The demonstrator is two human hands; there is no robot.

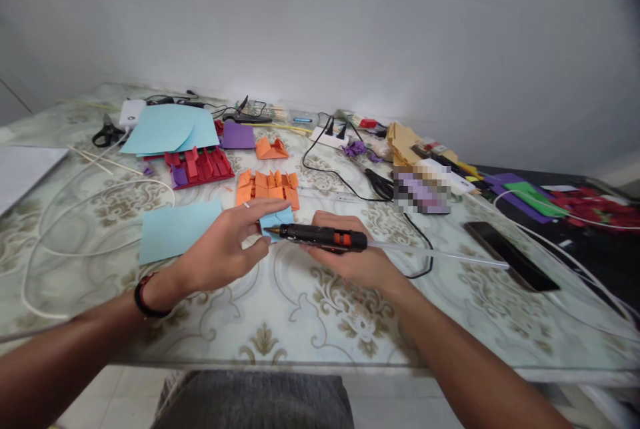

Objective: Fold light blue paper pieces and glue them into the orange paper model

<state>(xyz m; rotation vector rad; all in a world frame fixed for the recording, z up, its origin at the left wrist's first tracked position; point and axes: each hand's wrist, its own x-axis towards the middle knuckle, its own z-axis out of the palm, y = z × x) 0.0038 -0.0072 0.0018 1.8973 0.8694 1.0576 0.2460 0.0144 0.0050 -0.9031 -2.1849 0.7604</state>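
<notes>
My right hand (350, 249) is wrapped round a black hot glue gun (320, 237), its tip pointing left and a clear glue stick (440, 253) sticking out of its back. The tip is over a small folded piece of blue paper (277, 217); whether it touches cannot be made out. My left hand (227, 242) holds this piece, fingers along its upper edge and thumb at its lower left. Just behind lies a row of folded orange paper pieces (270, 190), partly covered by my fingers. A flat light blue sheet (175, 229) lies to the left, partly behind my left hand.
Folded red paper pieces (203, 167), light blue sheets (173, 127) and black scissors (107, 133) are at the back left. A white power strip (330, 137) stands at the back, its black cable looping forward. A phone (510, 255) lies at right; white cables cross both sides.
</notes>
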